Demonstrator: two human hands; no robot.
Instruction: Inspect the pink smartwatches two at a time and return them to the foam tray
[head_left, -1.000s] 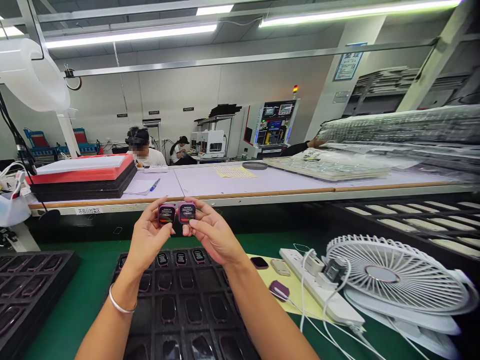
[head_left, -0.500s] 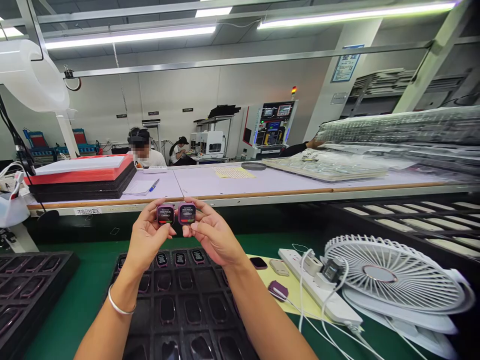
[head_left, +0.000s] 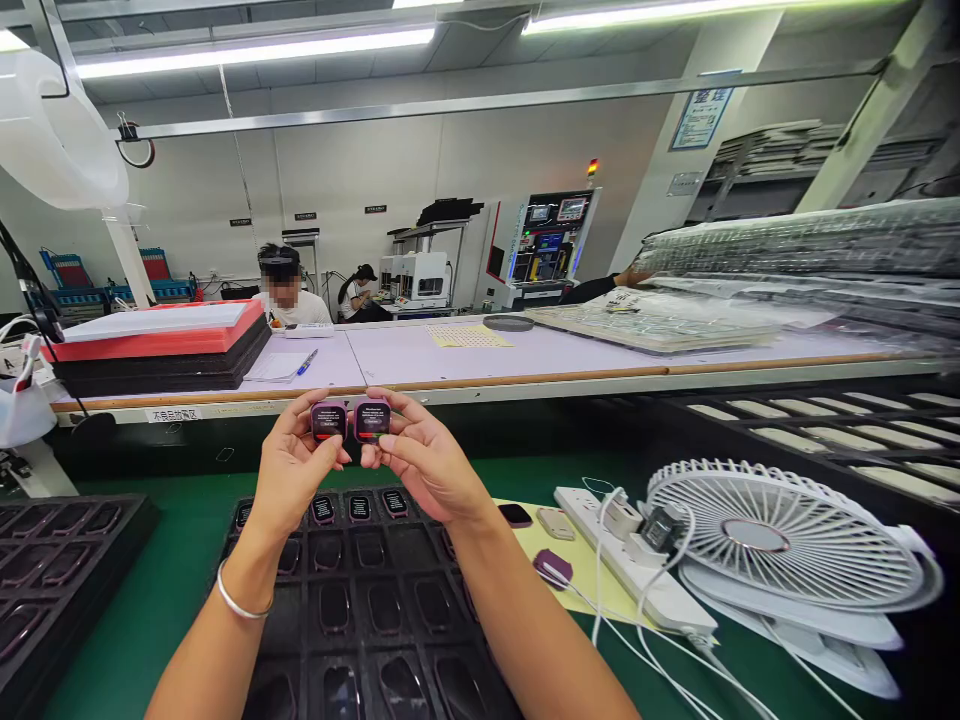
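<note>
My left hand (head_left: 291, 468) pinches a purple-cased smartwatch body (head_left: 328, 422) between thumb and fingers. A matching smartwatch body (head_left: 373, 421) is gripped by my right hand (head_left: 427, 455). Both are strapless, held side by side with lit screens facing me; the text on them is too small to read. Beneath my hands lies a black compartment tray (head_left: 279, 625) with several more watch bodies in its slots. Three in its back row (head_left: 360, 508) have lit screens; the others look dark. My forearms cover part of the tray.
A second tray of watches (head_left: 90, 590) sits at the left. To the right are a power strip (head_left: 600, 530) with cables, a white fan (head_left: 780, 545) and a purple piece (head_left: 553, 566) on yellow paper. Behind runs a raised shelf (head_left: 390, 358); people work beyond it.
The view has shifted slightly. Both hands still hold the two watch bodies side by side in nearly the same place.
</note>
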